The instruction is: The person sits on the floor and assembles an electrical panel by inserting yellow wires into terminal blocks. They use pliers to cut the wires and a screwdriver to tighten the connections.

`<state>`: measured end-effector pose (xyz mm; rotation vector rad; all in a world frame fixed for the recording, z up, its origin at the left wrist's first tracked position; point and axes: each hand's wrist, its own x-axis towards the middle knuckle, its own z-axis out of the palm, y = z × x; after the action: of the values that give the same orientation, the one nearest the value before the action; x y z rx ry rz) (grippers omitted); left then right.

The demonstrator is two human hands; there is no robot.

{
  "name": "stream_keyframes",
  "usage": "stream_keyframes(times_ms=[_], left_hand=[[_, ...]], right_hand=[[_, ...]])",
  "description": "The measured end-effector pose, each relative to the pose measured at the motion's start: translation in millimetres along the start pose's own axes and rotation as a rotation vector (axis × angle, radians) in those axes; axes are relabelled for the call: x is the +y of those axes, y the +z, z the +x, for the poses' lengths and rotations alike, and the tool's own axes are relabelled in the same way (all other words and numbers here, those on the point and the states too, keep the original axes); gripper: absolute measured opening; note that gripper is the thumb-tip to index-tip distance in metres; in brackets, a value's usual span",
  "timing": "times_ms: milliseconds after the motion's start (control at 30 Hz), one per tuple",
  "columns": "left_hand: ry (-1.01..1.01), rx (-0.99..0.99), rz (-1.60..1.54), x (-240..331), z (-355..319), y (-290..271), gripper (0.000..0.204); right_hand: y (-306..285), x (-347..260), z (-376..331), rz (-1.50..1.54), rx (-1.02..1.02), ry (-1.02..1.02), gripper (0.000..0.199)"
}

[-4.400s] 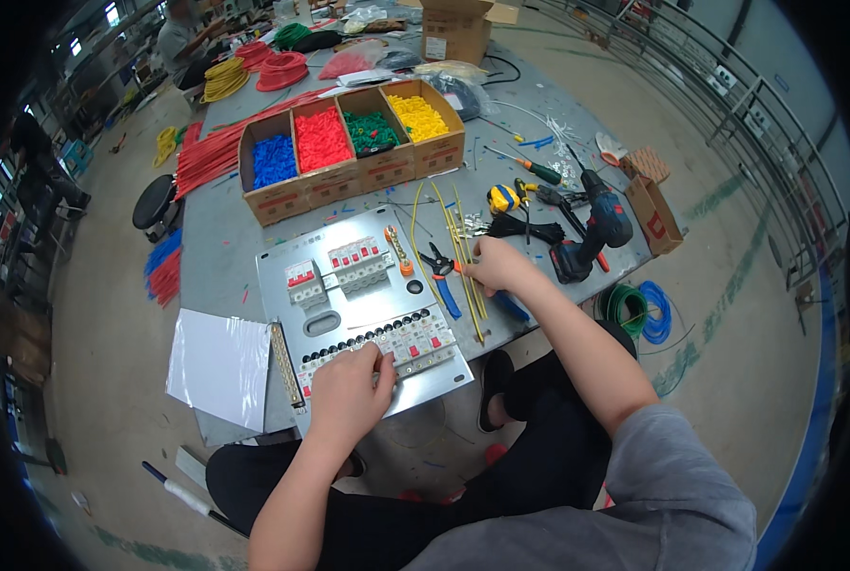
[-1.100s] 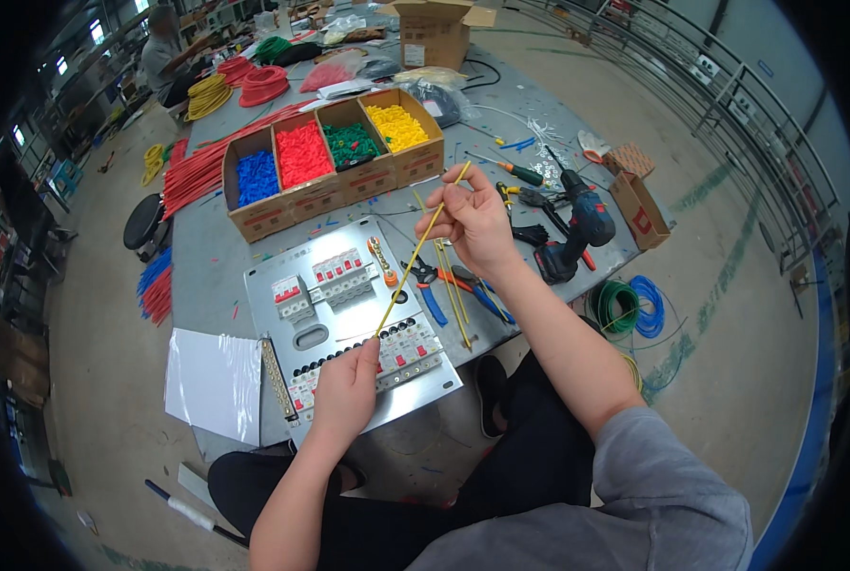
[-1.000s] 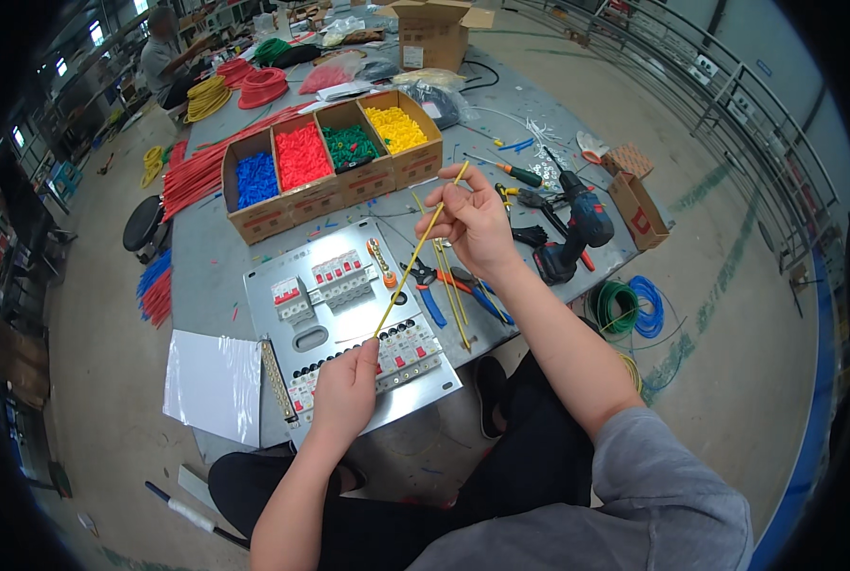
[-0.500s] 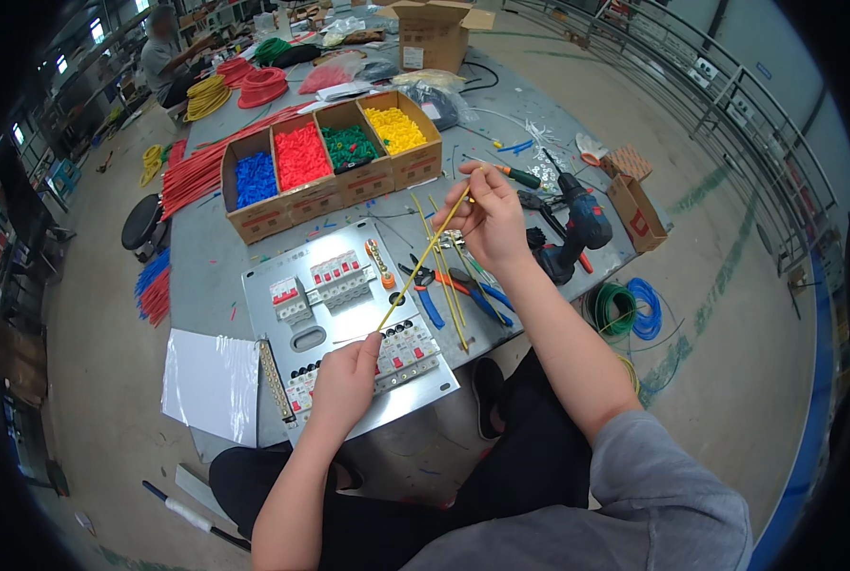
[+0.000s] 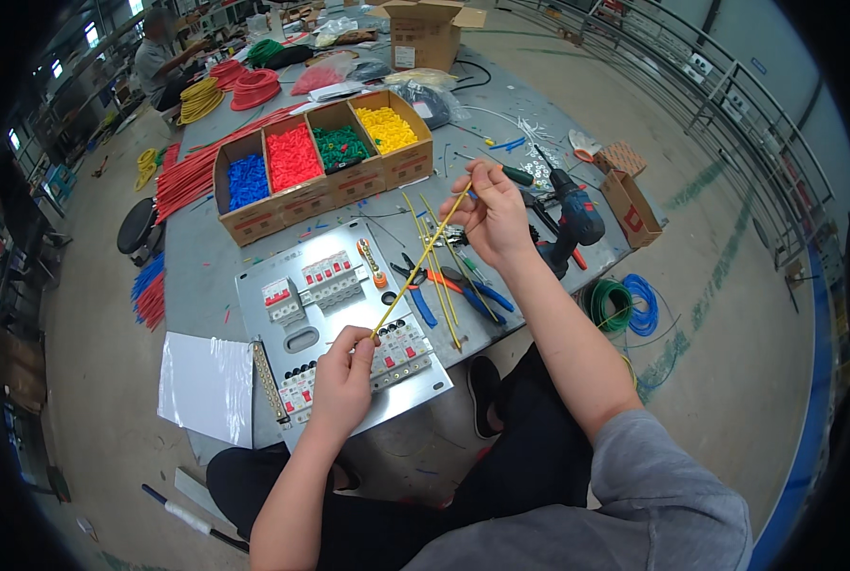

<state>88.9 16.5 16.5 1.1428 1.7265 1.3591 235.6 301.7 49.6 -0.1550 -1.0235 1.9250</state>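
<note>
A thin yellow wire [image 5: 421,264] runs slantwise between my two hands, above a metal mounting plate [image 5: 349,318]. My left hand [image 5: 344,379] pinches its lower end over the bottom row of circuit breakers [image 5: 402,352]. Farther up and to the right, my right hand [image 5: 492,214] grips the upper end between thumb and fingers, the other fingers loosely curled. More breakers [image 5: 332,276] sit higher on the plate, beside a brass terminal strip [image 5: 372,263]. Another terminal strip [image 5: 269,381] lies along the plate's left edge.
Pliers [image 5: 419,293], cutters [image 5: 477,293] and loose yellow wires [image 5: 441,276] lie right of the plate. Behind stands a divided cardboard box [image 5: 349,183] of coloured caps. A cordless drill [image 5: 574,224] is at the right edge, and a plastic-wrapped sheet [image 5: 206,385] at the left.
The fingers of my left hand have shifted on the wire's lower end, the forefinger now more bent. My right hand keeps its hold. The whole view has shifted slightly.
</note>
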Motion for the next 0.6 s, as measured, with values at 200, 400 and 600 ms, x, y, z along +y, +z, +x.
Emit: stream_keyframes(times_ms=[200, 400, 600], left_hand=[[0.114, 0.08, 0.043, -2.2, -1.5, -1.4, 0.025], [0.071, 0.101, 0.119, -4.2, 1.4, -1.1, 0.025], [0.058, 0.122, 0.154, 0.4, 5.3, 1.4, 0.024]], right_hand=[[22.6, 26.3, -21.9, -0.087, -0.092, 0.291, 0.025], [45.8, 51.8, -48.4, -0.162, -0.181, 0.379, 0.025], [46.7, 55.6, -47.4, -0.229, -0.153, 0.319, 0.027]])
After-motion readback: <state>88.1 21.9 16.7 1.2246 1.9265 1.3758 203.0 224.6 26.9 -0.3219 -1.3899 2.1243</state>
